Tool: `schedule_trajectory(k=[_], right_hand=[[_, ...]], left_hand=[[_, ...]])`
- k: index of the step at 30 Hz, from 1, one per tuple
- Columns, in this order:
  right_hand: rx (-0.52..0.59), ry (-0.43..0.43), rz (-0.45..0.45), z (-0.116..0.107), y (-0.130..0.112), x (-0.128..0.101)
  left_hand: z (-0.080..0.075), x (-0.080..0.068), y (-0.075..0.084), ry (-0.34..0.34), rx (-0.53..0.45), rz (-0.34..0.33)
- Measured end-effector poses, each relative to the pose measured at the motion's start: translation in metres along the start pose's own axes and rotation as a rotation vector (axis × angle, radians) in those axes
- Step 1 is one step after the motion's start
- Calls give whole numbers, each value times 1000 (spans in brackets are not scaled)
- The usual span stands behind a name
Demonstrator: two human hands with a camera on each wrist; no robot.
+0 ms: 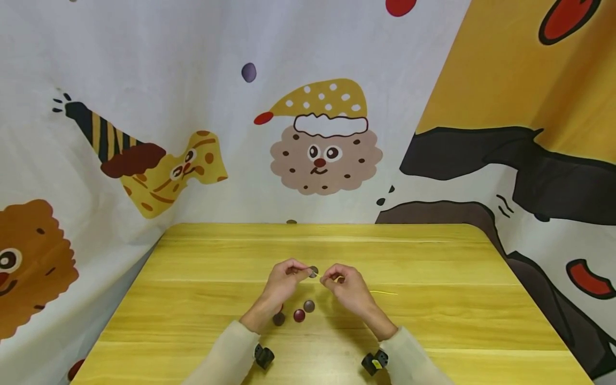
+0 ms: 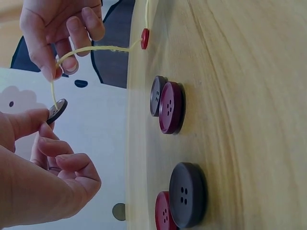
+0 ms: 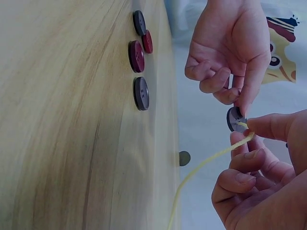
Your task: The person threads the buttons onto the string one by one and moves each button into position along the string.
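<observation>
Left hand (image 1: pixel 283 279) fingers pinch a dark button (image 1: pixel 313 271); right hand (image 1: pixel 343 284) fingers pinch yellow string (image 3: pixel 211 160) at its hole. Loose buttons (image 1: pixel 299 315) lie on the counter (image 1: pixel 433 321).

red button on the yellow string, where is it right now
In the left wrist view the small red button sits threaded on the yellow string against the table, beyond the right hand.

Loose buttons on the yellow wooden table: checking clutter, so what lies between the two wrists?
In the head view, three round buttons, two dark grey and one dark red, lie on the yellow wooden table between the wrists, below both hands.
</observation>
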State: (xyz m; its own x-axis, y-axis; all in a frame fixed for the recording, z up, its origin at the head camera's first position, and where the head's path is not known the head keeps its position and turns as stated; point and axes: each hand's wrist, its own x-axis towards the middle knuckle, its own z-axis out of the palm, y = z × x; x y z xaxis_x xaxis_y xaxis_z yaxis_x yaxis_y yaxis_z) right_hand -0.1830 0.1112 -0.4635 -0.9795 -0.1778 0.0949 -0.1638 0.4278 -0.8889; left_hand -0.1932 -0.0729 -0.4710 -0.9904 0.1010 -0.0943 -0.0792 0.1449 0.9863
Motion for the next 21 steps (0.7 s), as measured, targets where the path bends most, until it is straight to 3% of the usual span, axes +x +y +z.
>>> schedule_trajectory(k=[21], right_hand=[[21,3,26,2,1,2]], left_hand=[[2,3,0,-5,-6,-21]])
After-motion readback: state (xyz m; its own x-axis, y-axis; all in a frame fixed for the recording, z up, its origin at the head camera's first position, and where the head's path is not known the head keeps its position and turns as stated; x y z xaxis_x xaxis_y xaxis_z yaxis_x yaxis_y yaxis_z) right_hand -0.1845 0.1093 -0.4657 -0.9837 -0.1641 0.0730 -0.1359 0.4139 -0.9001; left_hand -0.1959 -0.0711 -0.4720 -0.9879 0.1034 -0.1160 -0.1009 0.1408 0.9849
